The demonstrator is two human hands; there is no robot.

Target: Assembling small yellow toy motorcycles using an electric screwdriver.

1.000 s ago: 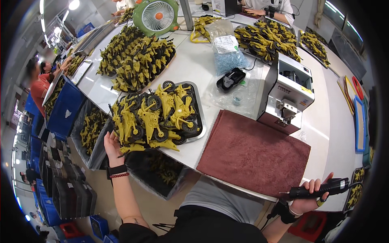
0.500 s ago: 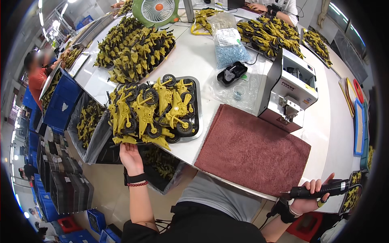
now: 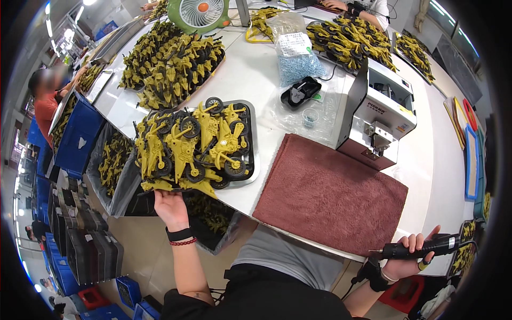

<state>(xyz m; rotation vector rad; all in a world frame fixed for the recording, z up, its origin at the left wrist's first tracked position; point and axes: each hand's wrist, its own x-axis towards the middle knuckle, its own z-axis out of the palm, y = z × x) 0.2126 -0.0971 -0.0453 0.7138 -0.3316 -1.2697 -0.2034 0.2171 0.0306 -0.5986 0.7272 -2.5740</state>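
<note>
My left hand (image 3: 171, 207) is palm up at the near edge of a metal tray (image 3: 253, 144). Its fingers hold that edge, with the fingertips hidden beneath the load. Yellow toy motorcycles (image 3: 184, 140) with black wheels are heaped on the tray, some hanging over its near side. At the lower right, my right hand (image 3: 407, 258) is wrapped around a black electric screwdriver (image 3: 426, 248). Its thin bit points left, at the near right corner of a folded brown-red towel (image 3: 330, 197).
A screw feeder (image 3: 380, 117) stands behind the towel. Beside it are a small screw cup (image 3: 309, 118), a black dish (image 3: 301, 94) and a bag of bluish screws (image 3: 298, 66). More toy motorcycles (image 3: 165, 69) and a green fan (image 3: 200, 16) sit farther back. Bins (image 3: 80, 133) stand left.
The whole view has shifted slightly, moving the table's things a little left in the picture. Both hands keep nearly the same places, the right still gripping the screwdriver.
</note>
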